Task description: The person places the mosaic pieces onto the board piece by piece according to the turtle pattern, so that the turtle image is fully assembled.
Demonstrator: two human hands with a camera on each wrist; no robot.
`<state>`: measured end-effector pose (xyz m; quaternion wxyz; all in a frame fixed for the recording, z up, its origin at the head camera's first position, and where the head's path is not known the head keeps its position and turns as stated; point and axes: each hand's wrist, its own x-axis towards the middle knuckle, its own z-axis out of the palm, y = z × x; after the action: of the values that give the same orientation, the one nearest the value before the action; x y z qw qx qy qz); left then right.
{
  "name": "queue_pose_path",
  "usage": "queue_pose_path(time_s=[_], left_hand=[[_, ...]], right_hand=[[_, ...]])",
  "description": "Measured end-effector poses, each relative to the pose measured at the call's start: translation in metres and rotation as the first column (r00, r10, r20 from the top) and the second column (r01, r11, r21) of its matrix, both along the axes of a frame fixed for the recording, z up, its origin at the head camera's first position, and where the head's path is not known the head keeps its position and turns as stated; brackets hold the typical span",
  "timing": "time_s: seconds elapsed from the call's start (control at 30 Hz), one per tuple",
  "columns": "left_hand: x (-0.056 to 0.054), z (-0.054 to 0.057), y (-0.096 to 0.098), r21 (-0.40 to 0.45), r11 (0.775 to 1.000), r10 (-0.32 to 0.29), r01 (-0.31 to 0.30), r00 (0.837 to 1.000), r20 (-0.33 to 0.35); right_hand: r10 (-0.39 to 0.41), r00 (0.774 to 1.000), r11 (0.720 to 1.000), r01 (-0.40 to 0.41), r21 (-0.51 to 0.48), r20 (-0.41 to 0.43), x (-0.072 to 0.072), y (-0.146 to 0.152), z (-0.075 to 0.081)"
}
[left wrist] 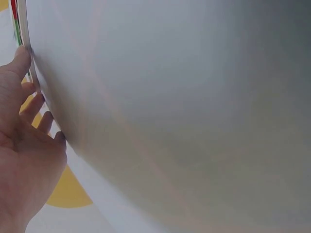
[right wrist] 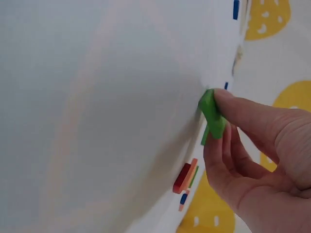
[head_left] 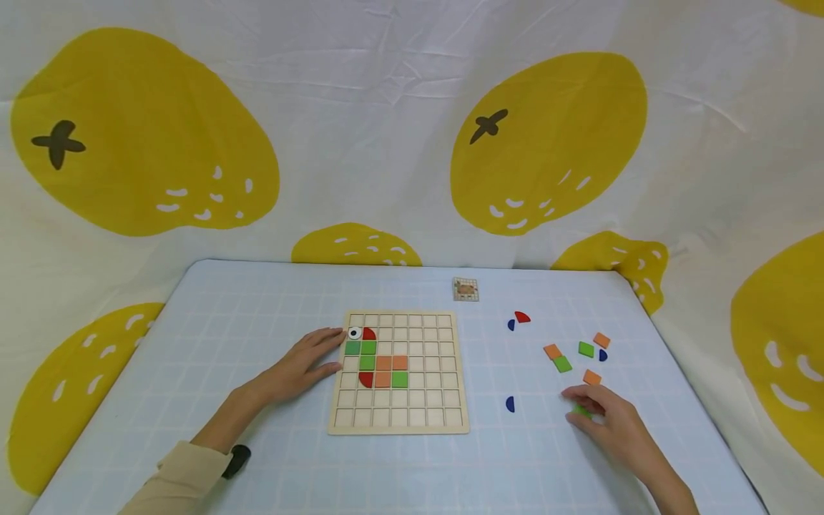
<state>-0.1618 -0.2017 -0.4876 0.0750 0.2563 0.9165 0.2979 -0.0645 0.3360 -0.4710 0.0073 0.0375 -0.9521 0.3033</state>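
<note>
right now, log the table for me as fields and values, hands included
left hand: at the board's left edge
right hand: pinching a green tile
on board: eye, red pieces, green pieces, orange pieces
loose, right of board: three orange tiles, two green tiles, three blue pieces, one red piece
card: beyond the board's far right corner

Gridded board [head_left: 418, 398] partly filled with coloured tiles [head_left: 383, 380]; its left edge touched by the left-hand grip [head_left: 299, 368]; green tile [head_left: 582, 411] pinched by the right-hand grip [head_left: 608, 416] near scattered pieces [head_left: 563, 364]; small card [head_left: 466, 290] laid on table [head_left: 399, 476].
</note>
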Motion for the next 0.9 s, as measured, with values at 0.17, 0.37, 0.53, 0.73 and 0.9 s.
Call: queue_pose_path(time_s=[0.17,0.37,0.53,0.73,0.9], left_hand=[[0.000,0.001,-0.002,0.013,1.000,-0.005,0.005,1.000,-0.018],[0.000,-0.002,-0.001,0.019,1.000,-0.010,0.010,1.000,-0.024],[-0.001,-0.004,-0.001,0.014,1.000,-0.010,0.010,1.000,-0.025],[0.000,-0.003,-0.001,0.020,1.000,-0.010,0.011,1.000,-0.020],[-0.001,-0.003,-0.001,0.016,1.000,-0.010,0.010,1.000,-0.020]], right_hand=[[-0.033,0.998,0.999,0.034,-0.018,0.045,-0.008,-0.007,0.001],[-0.002,0.999,0.998,0.000,-0.058,-0.037,-0.014,-0.013,0.001],[-0.024,1.000,0.999,0.023,-0.033,-0.019,-0.021,-0.022,0.002],[-0.011,0.999,0.998,0.009,-0.056,-0.033,-0.032,-0.035,0.005],[0.009,0.999,0.996,-0.013,-0.085,-0.040,-0.039,-0.047,0.009]])
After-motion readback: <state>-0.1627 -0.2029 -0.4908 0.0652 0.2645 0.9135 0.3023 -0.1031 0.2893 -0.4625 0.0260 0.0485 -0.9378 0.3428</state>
